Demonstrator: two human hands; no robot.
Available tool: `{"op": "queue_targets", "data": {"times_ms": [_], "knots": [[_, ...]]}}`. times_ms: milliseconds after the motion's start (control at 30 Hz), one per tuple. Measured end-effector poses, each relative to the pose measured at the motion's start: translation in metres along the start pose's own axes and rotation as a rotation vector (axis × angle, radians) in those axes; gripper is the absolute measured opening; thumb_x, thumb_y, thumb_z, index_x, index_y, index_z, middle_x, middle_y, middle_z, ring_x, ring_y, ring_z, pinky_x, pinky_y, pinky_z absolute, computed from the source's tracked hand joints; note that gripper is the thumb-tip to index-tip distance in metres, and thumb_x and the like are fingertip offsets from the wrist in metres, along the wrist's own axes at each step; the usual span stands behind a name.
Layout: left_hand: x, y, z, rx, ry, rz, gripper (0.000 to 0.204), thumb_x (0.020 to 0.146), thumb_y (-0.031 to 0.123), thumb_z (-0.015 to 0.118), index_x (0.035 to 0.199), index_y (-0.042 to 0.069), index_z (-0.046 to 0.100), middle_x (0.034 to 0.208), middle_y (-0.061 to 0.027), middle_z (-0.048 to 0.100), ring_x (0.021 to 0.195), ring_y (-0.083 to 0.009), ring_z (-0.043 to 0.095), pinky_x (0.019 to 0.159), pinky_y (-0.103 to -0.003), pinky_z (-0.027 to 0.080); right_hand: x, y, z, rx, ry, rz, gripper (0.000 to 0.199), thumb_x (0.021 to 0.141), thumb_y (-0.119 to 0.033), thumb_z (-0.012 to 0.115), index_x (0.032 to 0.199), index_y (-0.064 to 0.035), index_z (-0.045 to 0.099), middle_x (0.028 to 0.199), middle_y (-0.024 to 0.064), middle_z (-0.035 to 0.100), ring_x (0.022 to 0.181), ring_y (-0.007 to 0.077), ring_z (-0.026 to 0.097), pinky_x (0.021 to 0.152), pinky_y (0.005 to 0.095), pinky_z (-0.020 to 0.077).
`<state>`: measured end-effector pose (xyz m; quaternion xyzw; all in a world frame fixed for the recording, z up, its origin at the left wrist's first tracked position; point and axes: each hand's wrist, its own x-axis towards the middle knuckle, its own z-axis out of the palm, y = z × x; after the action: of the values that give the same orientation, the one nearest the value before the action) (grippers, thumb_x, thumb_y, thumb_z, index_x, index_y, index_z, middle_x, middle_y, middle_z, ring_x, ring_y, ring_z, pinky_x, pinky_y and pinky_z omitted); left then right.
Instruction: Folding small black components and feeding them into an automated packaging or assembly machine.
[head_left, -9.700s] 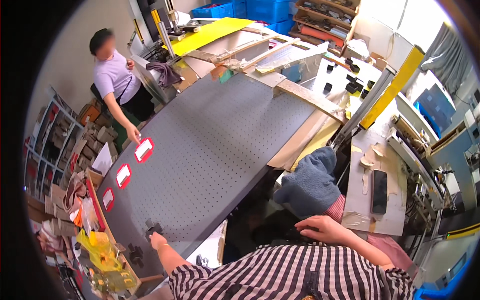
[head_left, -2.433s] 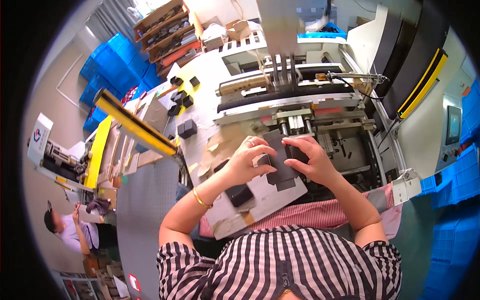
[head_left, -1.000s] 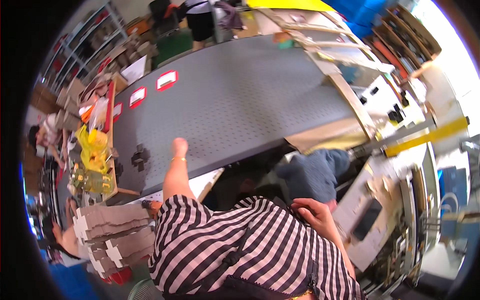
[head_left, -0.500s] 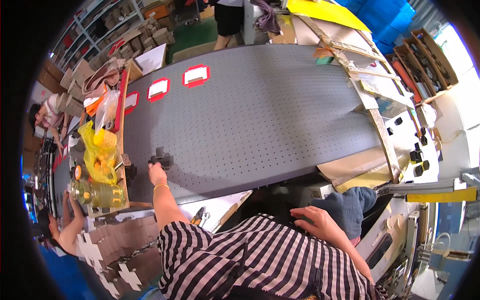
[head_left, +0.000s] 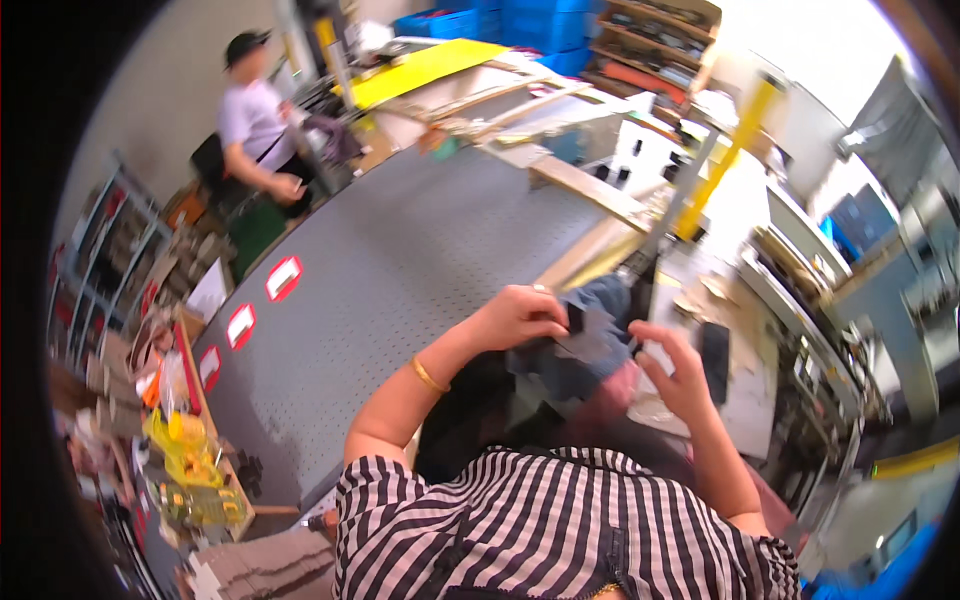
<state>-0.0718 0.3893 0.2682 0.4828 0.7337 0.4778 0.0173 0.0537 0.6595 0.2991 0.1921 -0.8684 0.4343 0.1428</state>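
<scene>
While the big grey perforated table (head_left: 400, 270) is filling the left and middle of the head view, the person in the striped shirt (head_left: 540, 530) is working over their own lap, just off the table's near edge. A second person (head_left: 255, 130) is standing well apart at the far left end of the table, hands together in front of the body. Red-bordered white labels (head_left: 283, 277) are lying in a row along the table's left margin, and a yellow clutter of parts (head_left: 185, 455) is sitting beyond them.

Judging from the pose, the step in hand is bringing a flat dark grey cut-out piece (head_left: 590, 340) up between both hands for handling. The left hand (head_left: 520, 315), a gold bangle (head_left: 428, 375) on its wrist, is curling its fingers and pinching the piece's left edge. The right hand (head_left: 675, 365) is hovering just beside the piece's right side with fingers spread loosely; whether it is actually touching the piece cannot be told. The next move is probably calling for the right hand to take a firm grip on the free edge.

The piece is looking thin, matt and notched along its outline, like die-cut card, and is lying roughly level above the blue cloth on the lap.
</scene>
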Motion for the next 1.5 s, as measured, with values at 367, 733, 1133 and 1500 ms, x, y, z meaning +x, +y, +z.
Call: {"op": "queue_targets", "data": {"times_ms": [367, 733, 1133, 1500], "knots": [[0.19, 0.164, 0.195, -0.177, -0.527, 0.32, 0.01, 0.08, 0.007, 0.073, 0.089, 0.007, 0.07, 0.086, -0.0042, 0.066, 0.073, -0.0153, 0.06, 0.064, -0.028, 0.049, -0.178, 0.025, -0.166, 0.117, 0.22, 0.302, 0.031, 0.087, -0.018, 0.067, 0.115, -0.0044, 0.064, 0.112, 0.0124, 0.066, 0.104, 0.0268, 0.062, 0.092, 0.0358, 0.0463], [0.3, 0.129, 0.309, -0.02, -0.499, 0.348, 0.04, 0.069, 0.018, 0.084, 0.105, 0.011, 0.067, 0.109, -0.0071, 0.062, 0.103, -0.0252, 0.055, 0.091, -0.039, 0.044, -0.195, 0.104, -0.268, -0.308, 0.514, 0.208, 0.047, 0.078, -0.018, 0.075, 0.121, -0.0056, 0.061, 0.113, 0.0098, 0.065, 0.106, 0.0264, 0.056, 0.095, 0.0364, 0.0444], [0.564, 0.08, 0.388, -0.467, -0.254, 0.091, 0.065, 0.078, 0.012, 0.079, 0.134, 0.004, 0.046, 0.09, -0.0051, 0.067, 0.081, -0.0095, 0.061, 0.069, -0.025, 0.053, -0.1, 0.288, -0.486, 0.11, 0.57, 0.315, 0.055, 0.089, -0.017, 0.069, 0.135, 0.0004, 0.044, 0.109, 0.0118, 0.066, 0.097, 0.0125, 0.062, 0.084, 0.025, 0.0494], [0.497, 0.064, 0.354, -0.032, -0.009, 0.358, 0.071, 0.073, 0.027, 0.084, 0.132, 0.011, 0.05, 0.123, -0.0103, 0.06, 0.106, -0.0227, 0.059, 0.091, -0.036, 0.048, -0.092, 0.195, -0.392, 0.218, 1.096, 0.266, 0.033, 0.096, -0.026, 0.059, 0.118, -0.0014, 0.058, 0.104, 0.0094, 0.067, 0.097, 0.0142, 0.062, 0.087, 0.0288, 0.0484]]}}
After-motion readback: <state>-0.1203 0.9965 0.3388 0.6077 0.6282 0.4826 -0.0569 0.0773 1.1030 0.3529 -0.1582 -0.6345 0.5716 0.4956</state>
